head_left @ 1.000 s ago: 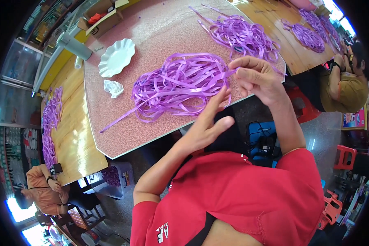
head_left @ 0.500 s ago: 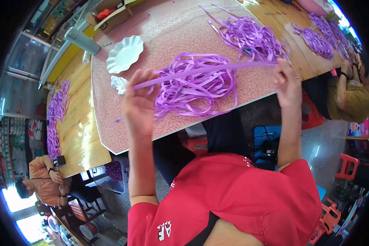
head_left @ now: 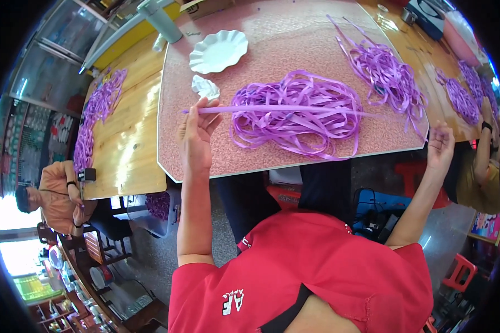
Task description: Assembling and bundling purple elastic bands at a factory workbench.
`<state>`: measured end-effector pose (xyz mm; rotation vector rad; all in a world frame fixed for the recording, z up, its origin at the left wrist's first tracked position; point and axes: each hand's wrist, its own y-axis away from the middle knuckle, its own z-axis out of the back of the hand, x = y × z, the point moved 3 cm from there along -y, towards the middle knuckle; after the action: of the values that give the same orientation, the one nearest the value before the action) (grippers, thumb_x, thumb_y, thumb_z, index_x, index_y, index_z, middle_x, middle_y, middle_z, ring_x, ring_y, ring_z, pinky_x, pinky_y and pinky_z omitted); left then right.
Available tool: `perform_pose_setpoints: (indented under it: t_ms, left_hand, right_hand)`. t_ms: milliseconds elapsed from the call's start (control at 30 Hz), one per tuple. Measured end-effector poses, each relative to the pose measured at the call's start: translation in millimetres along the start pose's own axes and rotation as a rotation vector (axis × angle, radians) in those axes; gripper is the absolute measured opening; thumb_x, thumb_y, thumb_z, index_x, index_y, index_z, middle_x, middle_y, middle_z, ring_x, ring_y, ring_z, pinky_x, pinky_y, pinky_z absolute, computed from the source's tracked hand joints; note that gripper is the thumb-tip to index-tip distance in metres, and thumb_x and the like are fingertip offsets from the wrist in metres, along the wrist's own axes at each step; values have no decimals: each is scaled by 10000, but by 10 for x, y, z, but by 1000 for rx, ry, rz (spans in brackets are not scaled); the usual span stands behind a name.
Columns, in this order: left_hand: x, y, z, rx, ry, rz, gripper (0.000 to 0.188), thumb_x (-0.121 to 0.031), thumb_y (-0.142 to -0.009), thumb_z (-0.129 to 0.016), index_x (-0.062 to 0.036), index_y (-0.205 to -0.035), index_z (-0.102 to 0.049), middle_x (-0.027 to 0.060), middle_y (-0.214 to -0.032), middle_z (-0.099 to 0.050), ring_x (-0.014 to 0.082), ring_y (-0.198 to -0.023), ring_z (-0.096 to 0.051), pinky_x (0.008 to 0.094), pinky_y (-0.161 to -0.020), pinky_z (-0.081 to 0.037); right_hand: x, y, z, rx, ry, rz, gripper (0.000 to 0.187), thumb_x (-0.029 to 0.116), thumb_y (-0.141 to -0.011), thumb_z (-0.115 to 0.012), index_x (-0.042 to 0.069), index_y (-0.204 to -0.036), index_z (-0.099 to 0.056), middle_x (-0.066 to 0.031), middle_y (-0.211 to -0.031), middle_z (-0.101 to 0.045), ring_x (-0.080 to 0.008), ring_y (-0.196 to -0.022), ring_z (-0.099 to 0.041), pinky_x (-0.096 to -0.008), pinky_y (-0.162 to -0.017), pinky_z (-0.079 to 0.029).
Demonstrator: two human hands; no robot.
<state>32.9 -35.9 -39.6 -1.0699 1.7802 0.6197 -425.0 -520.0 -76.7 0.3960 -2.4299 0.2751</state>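
Observation:
My left hand is closed with a pinch on a flat purple ribbon, over the left part of the pink speckled table. A short end sticks out left of my fingers. The longer part stretches to the right above a loose heap of purple ribbon, and its far end is blurred. My right hand is raised off the table's right front corner, apart from the ribbon, its fingers loosely bent and seemingly holding nothing. A second ribbon heap lies farther back on the right.
A white scalloped plate and crumpled white paper lie at the table's left, with a grey-green bottle behind. Wooden tables on both sides carry more ribbon. A person in orange sits left; another is right.
My right hand has let go of the ribbon's right part and moved away right and down. My left hand still grips the ribbon. The whole view has shifted.

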Motion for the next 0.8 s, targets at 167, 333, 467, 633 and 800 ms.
perform_pose_setpoints:
  t_ms: [167, 333, 467, 633, 800]
  left_hand:
    - [-97, 133, -81, -24, -75, -95, 355, -243, -1040, -458, 38, -1192, -611, 188, -1093, -689, 245, -1011, -677, 377, -903, -538]
    - [-77, 356, -631, 194, -338, -87, 351, -235, -1043, -463, 35, -1184, -637, 147, -1013, -713, 181, -954, -673, 322, -880, -521]
    - [-108, 580, -1009, 399, -600, -58, 365, -235, -1048, -451, 53, -1194, -622, 132, -998, -713, 162, -966, -655, 312, -921, -476]
    - [-166, 730, -1335, 547, -699, -32, 258, -168, -1007, -524, 39, -964, -672, 40, -726, -671, 50, -660, -517, 280, -568, -439]
    - [-83, 759, -1328, 558, -706, -109, 188, -110, -961, -558, 50, -914, -646, 99, -651, -617, 64, -660, -544, 288, -567, -452]
  right_hand:
    - [93, -16, -374, 135, -439, -178, 173, 112, -996, -550, -31, -1087, -513, -1, -700, -332, -77, -510, -285, -234, -437, -250]
    - [-233, 658, -1480, 41, 391, 11, 218, 203, -979, -599, 21, -1098, -588, 36, -741, -463, -28, -531, -341, -209, -438, -269]
    - [-920, 1225, -2433, 565, 870, 56, 135, 170, -953, -633, 52, -990, -688, 28, -833, -616, -24, -637, -493, -170, -521, -345]
    - [-1439, 1629, -3179, 950, 926, 96, 100, 31, -865, -708, 8, -962, -709, 17, -760, -575, -52, -637, -485, -209, -562, -368]
    - [-1626, 1684, -3224, 1061, 798, -139, 101, 27, -891, -682, -4, -984, -705, 11, -776, -562, -40, -681, -508, -204, -573, -393]
